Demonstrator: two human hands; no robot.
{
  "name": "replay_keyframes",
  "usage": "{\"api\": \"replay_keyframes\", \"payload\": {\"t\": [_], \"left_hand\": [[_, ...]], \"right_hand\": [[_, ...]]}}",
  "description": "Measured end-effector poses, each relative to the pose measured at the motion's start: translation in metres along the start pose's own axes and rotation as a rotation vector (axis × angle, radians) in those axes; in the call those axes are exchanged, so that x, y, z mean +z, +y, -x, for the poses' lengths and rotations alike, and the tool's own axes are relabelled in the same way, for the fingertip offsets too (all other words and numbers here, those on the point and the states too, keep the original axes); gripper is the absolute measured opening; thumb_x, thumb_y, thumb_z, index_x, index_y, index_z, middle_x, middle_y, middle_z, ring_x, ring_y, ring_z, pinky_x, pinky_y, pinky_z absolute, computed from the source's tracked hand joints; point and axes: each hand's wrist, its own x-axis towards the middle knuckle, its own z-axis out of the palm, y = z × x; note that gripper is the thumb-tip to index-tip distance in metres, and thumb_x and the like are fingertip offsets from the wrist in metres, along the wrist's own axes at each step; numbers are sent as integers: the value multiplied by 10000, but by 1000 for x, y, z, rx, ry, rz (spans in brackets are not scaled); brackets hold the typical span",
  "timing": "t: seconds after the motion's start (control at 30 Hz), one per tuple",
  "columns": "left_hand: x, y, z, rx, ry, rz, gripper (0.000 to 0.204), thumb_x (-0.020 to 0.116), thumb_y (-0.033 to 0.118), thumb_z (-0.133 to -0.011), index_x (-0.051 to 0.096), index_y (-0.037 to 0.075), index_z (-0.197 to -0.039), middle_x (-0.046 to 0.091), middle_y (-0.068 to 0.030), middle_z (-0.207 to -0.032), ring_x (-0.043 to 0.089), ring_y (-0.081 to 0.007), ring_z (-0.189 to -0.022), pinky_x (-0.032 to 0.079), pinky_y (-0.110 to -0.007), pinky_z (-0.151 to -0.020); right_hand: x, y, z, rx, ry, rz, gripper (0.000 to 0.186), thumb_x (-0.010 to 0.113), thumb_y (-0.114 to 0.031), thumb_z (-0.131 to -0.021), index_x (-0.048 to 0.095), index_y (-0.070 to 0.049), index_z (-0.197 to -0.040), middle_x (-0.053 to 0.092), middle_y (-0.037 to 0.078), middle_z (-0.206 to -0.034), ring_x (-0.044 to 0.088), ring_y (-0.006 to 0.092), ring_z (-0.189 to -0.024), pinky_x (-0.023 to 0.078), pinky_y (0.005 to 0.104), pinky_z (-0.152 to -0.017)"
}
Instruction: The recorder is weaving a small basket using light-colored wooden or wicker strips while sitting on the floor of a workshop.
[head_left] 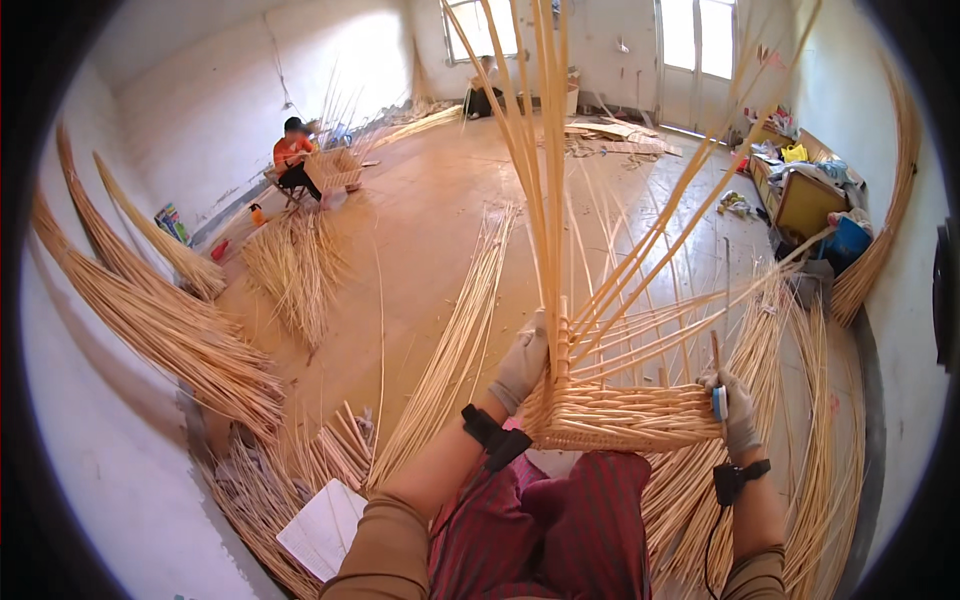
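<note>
A partly woven wicker basket [640, 418] is at my lap, with a braided bottom edge and long pale stakes [548, 170] rising high from its left side. More willow rods fan out to the upper right. My left hand [522, 365], in a light glove, is closed around the basket's left side at the foot of the stakes. At the right end of the weave my gloved right hand [738, 408] is closed beside a small blue-and-white object [719, 403], which it appears to grip. A thin brown stick [715, 350] stands up by those fingers; whether it belongs to that object I cannot tell.
Bundles of willow rods lie on the floor [440, 350] and lean on the left wall [150, 310]. A white sheet [324, 530] lies at lower left. Across the room a person in orange [293, 150] sits with another basket [335, 170]. A cluttered cabinet [808, 205] and blue bucket [848, 242] stand right.
</note>
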Motion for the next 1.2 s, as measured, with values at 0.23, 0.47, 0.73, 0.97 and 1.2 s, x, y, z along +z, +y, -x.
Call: {"api": "replay_keyframes", "payload": {"t": [0.23,0.47,0.73,0.97,1.2], "left_hand": [[9,2,15,-427,-19,39,747,249,548,-1150,578,-80,-1383,682,-247,-1260,631,-321,-1191,450,-389,-1091],[45,-36,46,-299,69,75,515,323,282,-1150,460,-21,-1543,577,-252,-1477,528,-372,-1391,401,-434,-1179],[57,-39,53,-425,222,859,506,546,305,-1113,474,47,-1542,570,-95,-1465,561,-203,-1314,476,-355,-1127],[47,-44,38,-431,144,1130,461,488,285,-1132,478,56,-1531,570,-91,-1473,583,-185,-1301,534,-343,-1096],[65,-82,6,-661,82,1397,361,583,285,-1091,625,17,-1330,731,-121,-1137,701,-219,-1011,622,-384,-902]], "right_hand": [[-4,29,22,-125,50,36,440,562,-360,-1100,706,-1,-889,731,120,-953,683,226,-979,514,367,-950],[-1,15,33,-202,35,82,443,562,-345,-1103,687,11,-871,713,129,-944,665,245,-1001,498,395,-970],[7,-5,47,-266,43,93,474,620,-391,-1076,703,7,-832,712,115,-949,654,242,-1032,487,405,-989],[8,-14,54,-280,56,164,472,634,-392,-1071,710,4,-826,706,97,-909,662,205,-949,507,359,-903],[-7,39,21,-91,92,270,483,633,-392,-1066,712,12,-813,689,39,-776,624,129,-671,499,283,-635]]}}
